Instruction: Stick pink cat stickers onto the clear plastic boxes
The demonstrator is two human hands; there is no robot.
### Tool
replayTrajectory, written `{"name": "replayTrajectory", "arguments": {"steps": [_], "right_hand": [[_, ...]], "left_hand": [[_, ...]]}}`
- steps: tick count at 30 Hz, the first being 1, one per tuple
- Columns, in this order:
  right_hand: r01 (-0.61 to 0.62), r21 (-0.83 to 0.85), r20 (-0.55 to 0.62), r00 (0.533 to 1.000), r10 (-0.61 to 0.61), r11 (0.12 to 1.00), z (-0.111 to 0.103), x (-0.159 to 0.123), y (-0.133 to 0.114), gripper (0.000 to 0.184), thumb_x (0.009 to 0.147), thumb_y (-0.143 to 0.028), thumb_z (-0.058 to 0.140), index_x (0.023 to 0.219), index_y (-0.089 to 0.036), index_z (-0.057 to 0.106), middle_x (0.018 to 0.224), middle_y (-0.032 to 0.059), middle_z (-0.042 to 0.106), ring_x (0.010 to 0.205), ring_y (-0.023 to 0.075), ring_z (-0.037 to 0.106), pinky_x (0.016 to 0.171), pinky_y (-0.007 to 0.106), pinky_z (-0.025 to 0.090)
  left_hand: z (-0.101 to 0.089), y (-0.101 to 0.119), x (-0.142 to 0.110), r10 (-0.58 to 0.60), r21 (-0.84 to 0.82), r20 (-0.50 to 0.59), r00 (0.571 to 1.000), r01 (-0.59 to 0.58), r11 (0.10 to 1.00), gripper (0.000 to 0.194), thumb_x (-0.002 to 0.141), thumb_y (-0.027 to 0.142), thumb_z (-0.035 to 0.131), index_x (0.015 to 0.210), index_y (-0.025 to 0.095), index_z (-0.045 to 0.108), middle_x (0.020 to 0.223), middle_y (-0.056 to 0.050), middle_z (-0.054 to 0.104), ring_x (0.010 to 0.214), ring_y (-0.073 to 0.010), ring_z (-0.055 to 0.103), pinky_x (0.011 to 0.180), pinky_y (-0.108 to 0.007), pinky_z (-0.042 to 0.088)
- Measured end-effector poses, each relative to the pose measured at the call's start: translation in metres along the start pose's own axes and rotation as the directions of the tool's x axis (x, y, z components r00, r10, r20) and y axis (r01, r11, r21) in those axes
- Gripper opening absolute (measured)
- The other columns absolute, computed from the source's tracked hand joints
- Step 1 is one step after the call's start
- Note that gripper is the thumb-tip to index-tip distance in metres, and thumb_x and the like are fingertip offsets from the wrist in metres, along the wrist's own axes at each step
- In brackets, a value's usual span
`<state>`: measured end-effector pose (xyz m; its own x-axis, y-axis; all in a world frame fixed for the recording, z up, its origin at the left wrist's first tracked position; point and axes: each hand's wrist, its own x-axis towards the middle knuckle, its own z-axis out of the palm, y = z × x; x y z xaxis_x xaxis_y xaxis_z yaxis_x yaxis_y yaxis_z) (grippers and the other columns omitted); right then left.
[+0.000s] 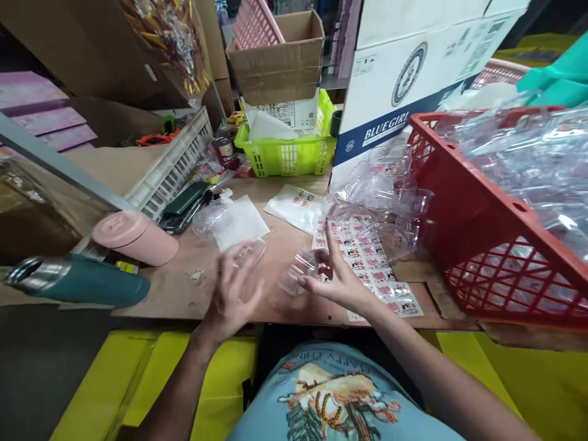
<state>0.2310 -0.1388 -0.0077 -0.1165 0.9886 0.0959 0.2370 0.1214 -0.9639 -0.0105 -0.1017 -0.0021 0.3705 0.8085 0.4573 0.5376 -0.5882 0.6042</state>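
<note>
My right hand [340, 278] grips a small clear plastic case [296, 272] between thumb and curled fingers, its index finger pointing away from me. Blurred by motion, my left hand [234, 294] has its thumb and fingers apart. Just beyond its fingers is another clear plastic piece [255, 250]; whether they touch is unclear. Sheets of printed stickers [367, 263] in pink and orange lie under and right of my right hand. Behind them is a heap of clear plastic packaging [386, 196]. A white bag with small prints [296, 207] lies farther back.
At right stands a red basket [500, 202] full of clear plastic. A white and blue carton [390, 92] rises behind the packaging. A lime-green basket [289, 153] is at the back. Left are a pink tumbler [135, 237], a teal bottle [101, 282] and white paper [241, 220].
</note>
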Motion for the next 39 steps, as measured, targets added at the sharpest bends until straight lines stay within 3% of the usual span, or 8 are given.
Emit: {"name": "replayTrajectory", "arguments": {"steps": [2,4,6,9,13,22,29,39], "right_hand": [[-0.020,0.033,0.093,0.996,0.017,0.999,-0.006,0.004,-0.008,0.117,0.083,-0.040,0.071,0.157,-0.021,-0.018,0.108,0.0101,0.063,0.086,0.0197,0.060,0.082,0.039,0.051],[0.007,-0.019,0.109,0.994,-0.005,1.000,-0.016,0.006,-0.017,0.114,0.081,-0.044,0.074,0.159,-0.023,-0.008,0.112,0.0111,0.063,0.092,0.0217,0.060,0.087,0.041,0.050],[0.039,-0.089,-0.007,0.999,-0.040,0.995,-0.030,0.002,-0.024,0.107,0.080,-0.048,0.075,0.160,-0.027,0.006,0.118,0.0115,0.060,0.099,0.0236,0.058,0.091,0.043,0.048],[0.014,0.072,-0.130,0.992,-0.004,0.997,-0.054,-0.021,-0.034,0.085,0.086,-0.052,0.069,0.155,-0.030,0.025,0.110,0.0090,0.060,0.093,0.0224,0.059,0.084,0.040,0.051],[-0.212,0.517,0.197,0.972,0.125,0.829,-0.068,-0.063,-0.038,0.072,0.092,-0.058,0.058,0.151,-0.027,0.031,0.084,0.0033,0.061,0.064,0.0166,0.059,0.065,0.035,0.054],[-0.399,0.707,0.371,0.912,0.174,0.584,-0.057,-0.095,-0.011,0.072,0.094,-0.047,0.063,0.152,-0.026,0.025,0.076,0.0003,0.064,0.049,0.0092,0.056,0.050,0.024,0.052],[-0.415,0.712,0.380,0.906,0.186,0.566,-0.065,-0.096,-0.005,0.066,0.096,-0.043,0.061,0.149,-0.025,0.027,0.069,-0.0026,0.062,0.042,0.0070,0.051,0.042,0.018,0.044],[-0.443,0.691,0.393,0.893,0.218,0.572,-0.066,-0.092,-0.004,0.061,0.097,-0.041,0.059,0.146,-0.023,0.028,0.065,-0.0041,0.060,0.039,0.0056,0.047,0.039,0.017,0.044]], "left_hand": [[0.009,0.017,0.002,0.105,-0.260,0.300,0.948,-0.025,0.965,0.044,0.083,0.015,0.066,0.126,0.025,0.067,0.129,-0.010,0.065,0.126,-0.0285,0.057,0.112,-0.047,0.042],[0.026,0.030,0.005,0.059,-0.491,0.389,0.920,0.153,0.858,0.024,0.085,0.018,0.066,0.106,0.024,0.076,0.111,-0.008,0.074,0.110,-0.0261,0.068,0.105,-0.043,0.049],[0.043,0.038,0.008,-0.142,-0.679,0.392,0.909,0.390,0.622,0.015,0.087,0.025,0.067,0.097,0.021,0.078,0.103,-0.008,0.077,0.101,-0.0251,0.072,0.099,-0.042,0.053],[0.063,0.045,0.011,-0.328,-0.824,0.482,0.813,0.547,0.145,0.020,0.087,0.030,0.070,0.102,0.019,0.075,0.102,-0.008,0.078,0.100,-0.0261,0.073,0.096,-0.045,0.055],[0.078,0.056,0.013,-0.261,-0.831,0.553,0.791,0.547,-0.101,0.024,0.084,0.020,0.071,0.108,0.017,0.073,0.111,-0.009,0.076,0.110,-0.0261,0.070,0.104,-0.045,0.051],[0.098,0.076,0.015,-0.273,-0.790,0.606,0.747,0.605,-0.096,0.021,0.076,0.015,0.078,0.097,0.018,0.075,0.102,-0.005,0.079,0.100,-0.0217,0.073,0.100,-0.037,0.053],[0.102,0.081,0.014,-0.313,-0.763,0.629,0.711,0.641,-0.077,0.024,0.071,0.016,0.083,0.094,0.017,0.077,0.099,-0.005,0.079,0.092,-0.0184,0.074,0.093,-0.032,0.055],[0.101,0.082,0.012,-0.273,-0.774,0.608,0.746,0.633,0.006,0.021,0.076,0.017,0.078,0.097,0.018,0.078,0.105,-0.006,0.078,0.104,-0.0216,0.070,0.104,-0.038,0.050]]}}
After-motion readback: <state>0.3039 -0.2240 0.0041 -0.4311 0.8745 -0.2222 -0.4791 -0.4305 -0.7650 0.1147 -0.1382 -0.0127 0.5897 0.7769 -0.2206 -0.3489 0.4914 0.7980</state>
